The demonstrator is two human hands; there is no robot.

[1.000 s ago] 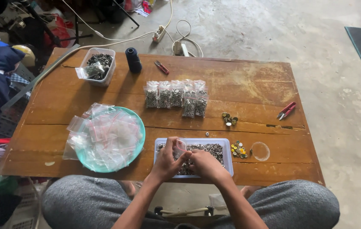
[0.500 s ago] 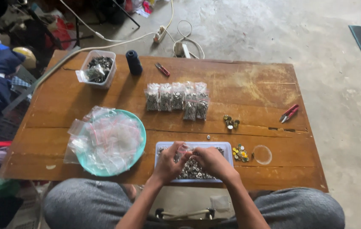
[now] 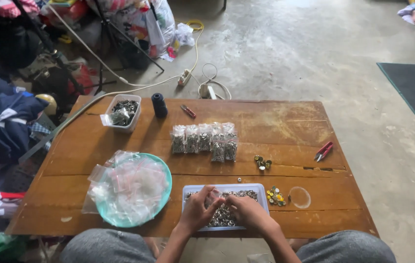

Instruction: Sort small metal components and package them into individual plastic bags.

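Wooden table (image 3: pixel 285 122): hands (image 3: pixel 222 209) meet over tray (image 3: pixel 261 191), hiding contents; grip unclear.

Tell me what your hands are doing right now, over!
Left hand and right hand together over the tray of small metal bits, pinching a small clear bag. Filled bags lined up beyond. Nothing in the way.

- bench (image 3: pixel 285 126): brown wood, worn
- plate (image 3: pixel 164 192): teal, clear bags piled on it
- tray (image 3: pixel 261 192): white, silver metal bits
- thread spool (image 3: pixel 159 104): dark navy
- snips (image 3: pixel 323 151): red
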